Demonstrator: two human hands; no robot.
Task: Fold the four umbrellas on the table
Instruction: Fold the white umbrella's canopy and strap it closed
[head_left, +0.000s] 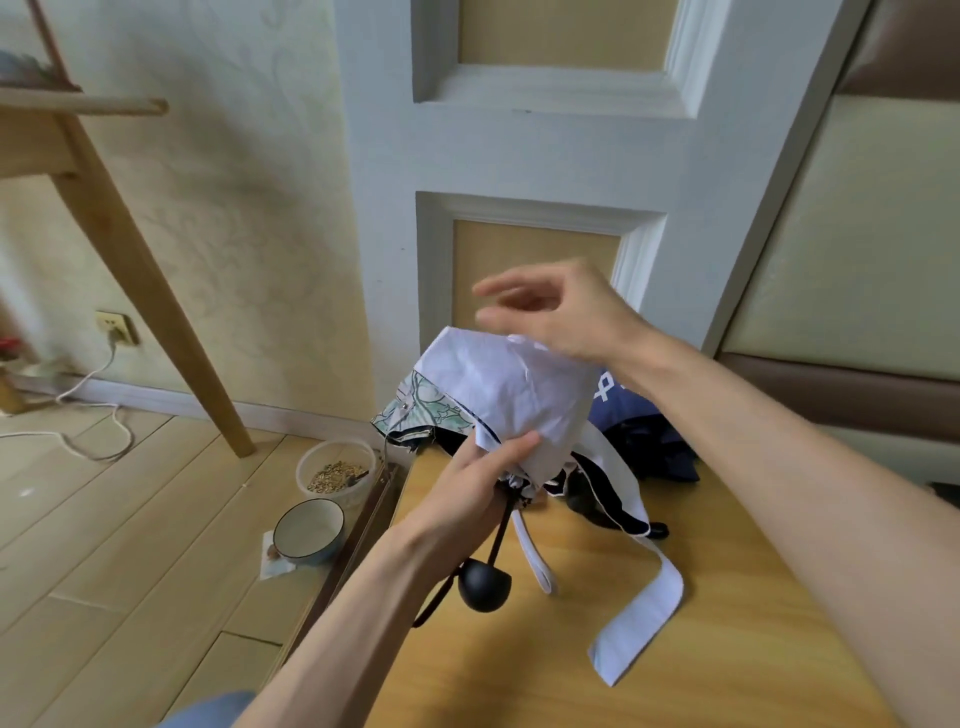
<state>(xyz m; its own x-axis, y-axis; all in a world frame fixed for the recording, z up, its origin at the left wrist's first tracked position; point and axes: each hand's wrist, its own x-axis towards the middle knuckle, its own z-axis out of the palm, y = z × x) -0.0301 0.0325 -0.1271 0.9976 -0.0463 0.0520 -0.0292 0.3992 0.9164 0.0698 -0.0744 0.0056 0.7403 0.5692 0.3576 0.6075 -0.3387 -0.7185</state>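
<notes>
My left hand (480, 483) grips the soft, light pale-lilac fabric umbrella (509, 384) at its gathered near end, probably the firmest hold. My right hand (561, 312) is over its far top, fingers loosely spread, empty.

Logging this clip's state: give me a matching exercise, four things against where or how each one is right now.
Things:
1. left hand
2. right hand
3. navy umbrella
4. bowl

Place or state:
a. on the floor
b. lying on the table
c. gripping the white umbrella
d. fingers relaxed, above the white umbrella

Pairs: 1-c, 2-d, 3-b, 4-a
</notes>
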